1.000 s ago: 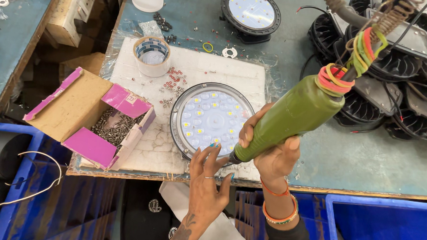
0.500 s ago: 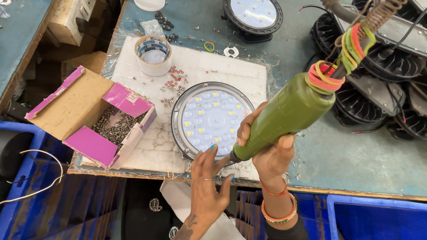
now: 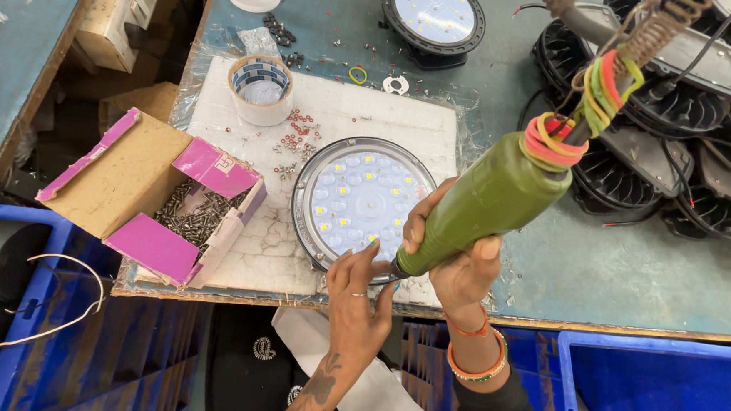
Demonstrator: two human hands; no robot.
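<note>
Green driver [image 3: 487, 199] is clamped in right hand [image 3: 454, 264] fingers, tip at round LED lamp [image 3: 361, 201] near rim; left hand [image 3: 359, 293] fingertips pinched there. Lamp prob. stiff, lens fragile; best held by rim.

The left hand [image 3: 356, 301] wears a thin ring on one finger, with painted nails and a dark tattoo along the forearm. The right hand [image 3: 455, 273] has orange and beaded bangles at the wrist above a dark sleeve.

The round lamp [image 3: 361, 204] is set on the mat [image 3: 403, 120]. Left of the lamp an open box of screws [image 3: 153, 203] is placed; behind and left of it, a tape roll [image 3: 260, 89].
</note>
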